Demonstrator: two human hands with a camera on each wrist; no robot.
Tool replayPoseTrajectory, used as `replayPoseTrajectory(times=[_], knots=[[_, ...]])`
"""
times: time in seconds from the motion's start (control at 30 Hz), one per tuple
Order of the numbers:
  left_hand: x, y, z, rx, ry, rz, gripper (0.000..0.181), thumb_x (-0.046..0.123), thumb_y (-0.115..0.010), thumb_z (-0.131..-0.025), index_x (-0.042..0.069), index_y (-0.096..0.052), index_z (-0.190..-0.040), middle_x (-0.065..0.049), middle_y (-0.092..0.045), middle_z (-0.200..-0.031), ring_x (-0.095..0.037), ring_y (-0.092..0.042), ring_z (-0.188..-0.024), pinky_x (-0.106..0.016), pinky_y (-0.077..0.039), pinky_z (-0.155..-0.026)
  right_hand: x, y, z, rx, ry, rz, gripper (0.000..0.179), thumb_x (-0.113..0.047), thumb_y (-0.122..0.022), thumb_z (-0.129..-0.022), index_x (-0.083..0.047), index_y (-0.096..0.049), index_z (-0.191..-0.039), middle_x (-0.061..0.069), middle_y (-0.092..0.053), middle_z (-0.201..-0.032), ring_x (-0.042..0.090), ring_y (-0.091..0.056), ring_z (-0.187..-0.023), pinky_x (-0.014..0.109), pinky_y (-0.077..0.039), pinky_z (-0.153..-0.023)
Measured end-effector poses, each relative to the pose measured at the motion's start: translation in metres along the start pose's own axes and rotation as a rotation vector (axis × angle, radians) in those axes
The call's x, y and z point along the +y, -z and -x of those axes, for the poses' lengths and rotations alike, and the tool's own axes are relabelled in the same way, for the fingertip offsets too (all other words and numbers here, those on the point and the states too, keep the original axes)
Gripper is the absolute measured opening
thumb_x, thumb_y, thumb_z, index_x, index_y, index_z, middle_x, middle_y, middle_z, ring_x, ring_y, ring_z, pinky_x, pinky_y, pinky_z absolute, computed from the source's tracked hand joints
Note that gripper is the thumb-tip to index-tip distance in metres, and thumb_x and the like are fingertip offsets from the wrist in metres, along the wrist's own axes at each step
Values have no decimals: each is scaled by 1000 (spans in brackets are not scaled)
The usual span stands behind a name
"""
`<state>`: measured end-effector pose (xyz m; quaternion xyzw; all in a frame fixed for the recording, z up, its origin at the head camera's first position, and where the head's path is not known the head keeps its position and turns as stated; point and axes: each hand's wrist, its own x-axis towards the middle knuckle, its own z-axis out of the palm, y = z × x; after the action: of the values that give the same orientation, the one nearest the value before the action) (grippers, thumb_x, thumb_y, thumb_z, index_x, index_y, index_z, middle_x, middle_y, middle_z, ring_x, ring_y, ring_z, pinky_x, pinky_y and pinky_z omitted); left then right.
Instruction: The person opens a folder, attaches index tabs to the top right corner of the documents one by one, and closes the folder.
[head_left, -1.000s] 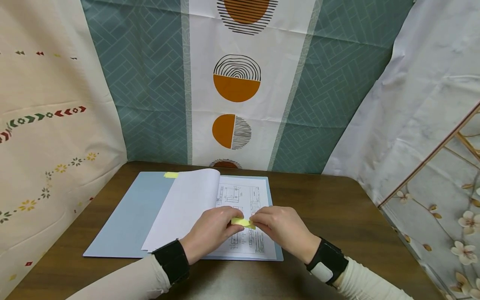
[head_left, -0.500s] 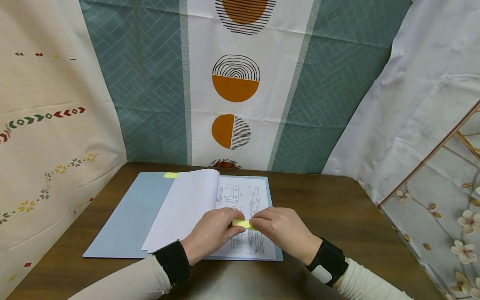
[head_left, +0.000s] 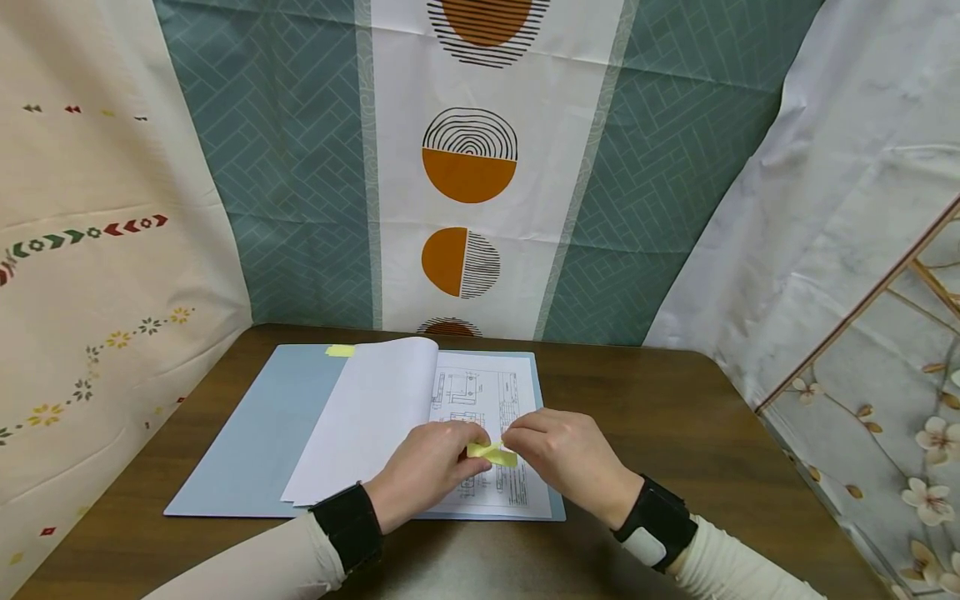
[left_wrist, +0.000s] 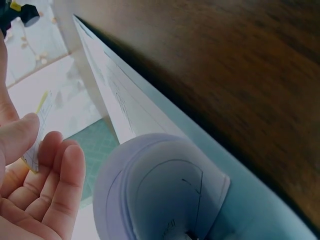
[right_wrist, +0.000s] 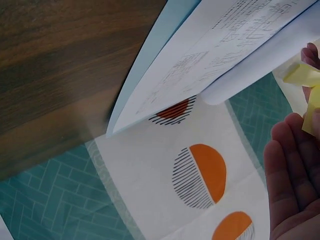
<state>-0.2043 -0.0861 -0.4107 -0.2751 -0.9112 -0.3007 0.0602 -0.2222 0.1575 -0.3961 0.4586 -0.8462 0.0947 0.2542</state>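
My left hand (head_left: 427,460) pinches a small pad of yellow sticky notes (head_left: 478,451) between thumb and fingers, above the open folder. In the left wrist view the pad (left_wrist: 33,152) shows edge-on, with a thin yellow edge. Just to the right, the thumb and fingertips of my right hand (head_left: 572,450) pinch a yellow sticky note (right_wrist: 311,114). Whether this note is still joined to the pad I cannot tell. Under both hands lies a printed sheet with technical drawings (head_left: 491,383), partly covered by them.
A light blue folder (head_left: 247,433) lies open on the dark wooden table (head_left: 637,400). Turned-over white pages (head_left: 367,417) curl at its middle. A yellow note (head_left: 341,351) sticks out at their top edge. Patterned cloth (head_left: 300,167) hangs behind and at both sides.
Yellow paper between the hands has shifted, and a flap now hangs below my right fingertips. My right fingers have risen slightly; my left hand has barely moved.
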Motion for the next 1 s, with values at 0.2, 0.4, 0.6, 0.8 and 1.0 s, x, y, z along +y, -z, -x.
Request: replayPoseTrajectory(times=[0.2, 0.4, 0.6, 0.8, 1.0], knots=[[1, 0, 2, -24, -4, -12, 20, 19, -92, -92, 12, -81, -106, 10, -72, -87, -4, -57, -70, -25, -50, -67, -1, 2, -1, 10, -9, -10, 34, -9, -103, -77, -15, -87, -107, -5, -82, -103, 12, -77, -95, 32, -64, -85], [1, -2, 5, -30, -14, -15, 22, 19, -94, -90, 11, -80, -106, 10, -70, -85, -5, -56, -69, -24, -49, -67, -1, 3, -1, 29, -14, -22, 34, -6, -102, -77, -15, -87, -106, -6, -81, -102, 11, -77, -94, 32, -64, -84], [-5, -4, 11, -31, -11, -35, 23, 20, -94, -90, 10, -80, -106, 10, -70, -83, -4, -55, -67, -24, -47, -64, 3, 7, 1, 60, -72, -46, 32, -7, -101, -79, -15, -87, -108, -6, -82, -104, 11, -78, -95, 33, -64, -83], [-10, -5, 15, -27, -22, -60, 20, 20, -94, -91, 13, -78, -102, 10, -70, -87, -4, -56, -71, -26, -49, -68, 6, 8, 6, 58, -77, -52, 31, -7, -101, -79, -14, -88, -106, -5, -82, -104, 12, -78, -96, 34, -65, -83], [-11, -2, 18, -17, -28, -127, 23, 23, -97, -88, 15, -81, -103, 7, -72, -97, -9, -59, -87, -31, -55, -81, 8, 8, 10, 50, -66, -53, 33, -5, -101, -77, -15, -88, -106, -5, -81, -103, 12, -77, -94, 33, -65, -82]])
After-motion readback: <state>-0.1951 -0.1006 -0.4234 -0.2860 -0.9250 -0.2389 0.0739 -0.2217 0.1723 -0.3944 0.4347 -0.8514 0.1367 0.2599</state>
